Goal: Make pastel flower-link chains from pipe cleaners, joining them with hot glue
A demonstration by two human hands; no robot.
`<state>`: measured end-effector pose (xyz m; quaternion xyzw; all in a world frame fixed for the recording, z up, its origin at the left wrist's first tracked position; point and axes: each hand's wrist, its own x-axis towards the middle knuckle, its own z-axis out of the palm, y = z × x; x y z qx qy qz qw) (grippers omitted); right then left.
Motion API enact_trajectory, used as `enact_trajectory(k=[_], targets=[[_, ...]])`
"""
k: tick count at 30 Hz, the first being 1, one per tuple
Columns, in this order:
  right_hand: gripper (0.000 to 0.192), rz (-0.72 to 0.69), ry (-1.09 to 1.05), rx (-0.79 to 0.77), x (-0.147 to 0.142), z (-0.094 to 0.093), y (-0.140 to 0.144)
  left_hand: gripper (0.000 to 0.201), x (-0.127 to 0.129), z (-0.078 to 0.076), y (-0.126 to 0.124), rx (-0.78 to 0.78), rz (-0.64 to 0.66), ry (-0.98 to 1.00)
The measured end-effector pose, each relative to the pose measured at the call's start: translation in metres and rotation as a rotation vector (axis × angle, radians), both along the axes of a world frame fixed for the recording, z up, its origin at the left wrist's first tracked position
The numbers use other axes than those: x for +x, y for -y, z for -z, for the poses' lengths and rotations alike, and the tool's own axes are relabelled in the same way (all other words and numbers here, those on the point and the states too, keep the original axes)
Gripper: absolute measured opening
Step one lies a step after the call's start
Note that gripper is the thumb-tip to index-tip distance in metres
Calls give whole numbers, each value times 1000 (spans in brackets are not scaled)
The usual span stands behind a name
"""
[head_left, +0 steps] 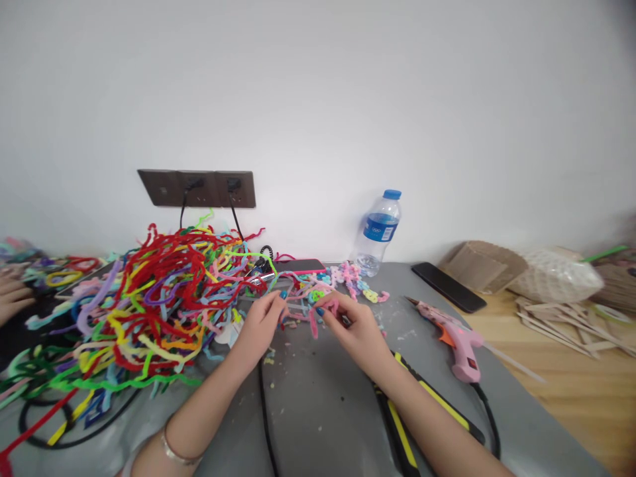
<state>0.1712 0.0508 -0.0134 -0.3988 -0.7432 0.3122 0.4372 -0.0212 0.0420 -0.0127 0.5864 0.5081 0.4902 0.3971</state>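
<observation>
My right hand point(358, 329) is closed in a pinch on a pink pipe cleaner point(314, 326), which is bent into a loop with an end hanging down. To its left, my left hand point(259, 329) has thumb and fingertips pressed together; what lies between them is too small to make out. Behind both hands lie pastel pipe cleaner pieces point(348, 275), some twisted into small shapes. A large tangled heap of coloured pipe cleaners point(173, 291) spreads beside my left hand.
Right of my right arm lie a pink glue gun point(464, 348), yellow-black pliers handles point(432, 401) and a black phone point(447, 286). A water bottle point(380, 232) leans against the wall. Another person's hand point(14, 295) rests at far left. A black cable point(263, 404) crosses the grey table.
</observation>
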Motion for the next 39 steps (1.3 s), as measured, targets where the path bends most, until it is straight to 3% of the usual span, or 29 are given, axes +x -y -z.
enact_trajectory(k=[5,12,18,22,28,31,35,39], targets=[[19,3,-112,-44,0,-1,-2,27,-3,4,-3,-31,-72,123],[23,-34,-134,-29,0,-2,-2,29,7,-1,5,-165,162,154],[25,-54,-114,-26,0,-2,-1,29,7,-1,7,-163,272,79],[26,-13,-146,-7,1,-2,-2,33,6,1,5,-163,212,119],[29,33,-329,-69,3,-4,-7,41,6,-4,1,-134,-41,449],[30,45,-375,-98,3,-5,-8,44,2,-5,-1,-97,-102,502],[31,25,-348,-92,3,-5,-7,34,0,0,-2,-152,-99,393],[31,-11,-316,-73,2,-4,-5,25,5,0,2,-166,36,236]])
